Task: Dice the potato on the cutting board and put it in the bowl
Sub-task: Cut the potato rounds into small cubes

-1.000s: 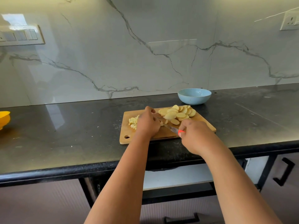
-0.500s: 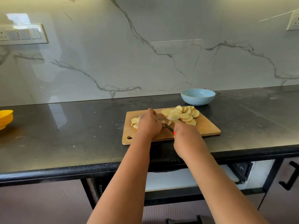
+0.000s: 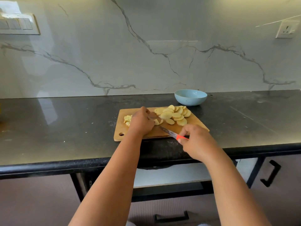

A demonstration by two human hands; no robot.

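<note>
A wooden cutting board (image 3: 193,124) lies on the black counter. Round potato slices (image 3: 174,114) are heaped on its far right part, and a small pile of diced potato (image 3: 127,119) sits at its left. My left hand (image 3: 142,122) is curled over a few slices (image 3: 158,122) at the board's middle, holding them down. My right hand (image 3: 196,141) grips a knife (image 3: 167,132) with a red-orange handle; its blade points toward the left hand, low over the board. A light blue bowl (image 3: 190,97) stands just behind the board, with nothing visible in it.
The black counter (image 3: 65,128) runs left and right, backed by a marble wall. A switch panel (image 3: 17,24) is at the upper left and a socket (image 3: 287,29) at the upper right. Cabinet fronts with black handles (image 3: 271,173) sit below the counter edge.
My right hand has drawn the knife back toward me and to the right, away from the left hand. The left hand stays on the slices. The view has shifted slightly.
</note>
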